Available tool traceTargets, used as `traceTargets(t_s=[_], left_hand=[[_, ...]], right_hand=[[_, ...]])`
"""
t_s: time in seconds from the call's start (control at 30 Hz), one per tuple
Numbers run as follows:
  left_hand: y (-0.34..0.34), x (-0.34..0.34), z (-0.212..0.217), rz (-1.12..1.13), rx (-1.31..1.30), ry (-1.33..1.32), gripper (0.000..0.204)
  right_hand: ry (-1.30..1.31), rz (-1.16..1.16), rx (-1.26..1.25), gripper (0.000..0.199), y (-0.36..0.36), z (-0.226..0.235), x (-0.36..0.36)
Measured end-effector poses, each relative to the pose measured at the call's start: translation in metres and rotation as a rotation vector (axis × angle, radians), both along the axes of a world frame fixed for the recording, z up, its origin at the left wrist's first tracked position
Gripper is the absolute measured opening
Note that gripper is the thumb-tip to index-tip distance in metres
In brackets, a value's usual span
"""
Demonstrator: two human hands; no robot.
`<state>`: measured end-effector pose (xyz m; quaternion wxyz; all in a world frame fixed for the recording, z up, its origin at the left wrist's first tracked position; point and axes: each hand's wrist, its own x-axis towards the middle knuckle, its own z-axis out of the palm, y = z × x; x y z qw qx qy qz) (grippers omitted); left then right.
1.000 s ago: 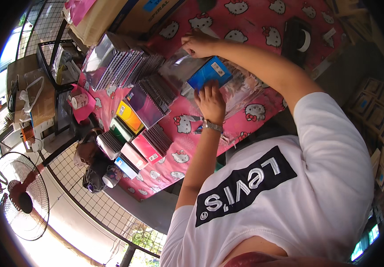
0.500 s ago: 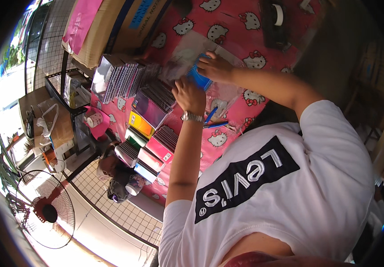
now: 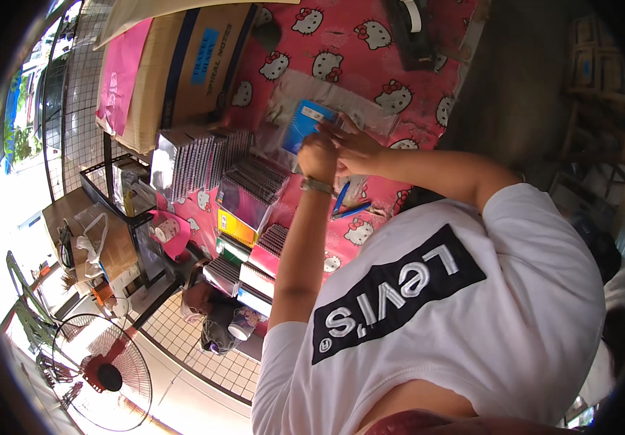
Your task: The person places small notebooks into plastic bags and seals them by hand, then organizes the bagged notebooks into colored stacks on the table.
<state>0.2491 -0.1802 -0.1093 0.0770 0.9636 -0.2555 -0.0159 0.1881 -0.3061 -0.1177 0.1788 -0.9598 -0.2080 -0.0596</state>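
A blue spiral notebook (image 3: 301, 129) with a pale label lies on clear plastic sheets (image 3: 311, 88) at the middle of the table. My left hand (image 3: 318, 155) is closed at the notebook's near edge; what its fingers pinch is hidden. Close against it on the right, my right hand (image 3: 359, 150) has its fingers stretched out toward the notebook's right corner. Nearer to me lie two blue pens (image 3: 351, 211).
Stacked spiral notebooks (image 3: 203, 159) in plastic line the table's left part, with a yellow notebook (image 3: 237, 228) nearer. Behind stands a large cardboard box (image 3: 207, 69). A black tool (image 3: 408, 43) sits far right, and a fan (image 3: 102, 370) lower left.
My left hand has gone from open beside the notebook to closed at its near edge. My right hand has drawn back toward me, uncovering the notebook's label. The view has shifted slightly.
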Motion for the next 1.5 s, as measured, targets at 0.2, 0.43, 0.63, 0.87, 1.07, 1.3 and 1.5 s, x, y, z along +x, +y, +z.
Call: traceTargets(t_s=[0.2,0.43,0.63,0.87,1.07,1.3,1.5], left_hand=[[-0.017,0.056,0.017,-0.026,-0.560,-0.255,0.025],[0.045,0.168,-0.046,0.075,-0.147,0.811,0.058],[0.019,0.149,-0.014,0.061,-0.053,0.702,0.067],[-0.006,0.104,0.013,0.229,0.056,0.595,0.075],[-0.007,0.098,0.013,0.277,0.025,0.728,0.077],[-0.026,0.096,0.018,0.208,-0.006,0.768,0.076],[0.008,0.105,-0.008,0.123,0.016,0.672,0.074]], right_hand=[[0.077,-0.012,-0.231,0.077,-0.022,-0.007,0.014],[0.044,-0.030,-0.011,0.084,0.003,0.000,0.008],[1.018,-0.795,1.294,0.071,0.029,0.009,-0.009],[1.228,-1.060,1.779,0.023,0.042,0.020,0.049],[1.141,-1.039,1.909,0.026,0.049,0.021,0.045],[0.971,-1.040,2.083,0.038,0.045,-0.017,0.032],[0.933,-0.991,1.709,0.060,0.044,0.011,0.024]])
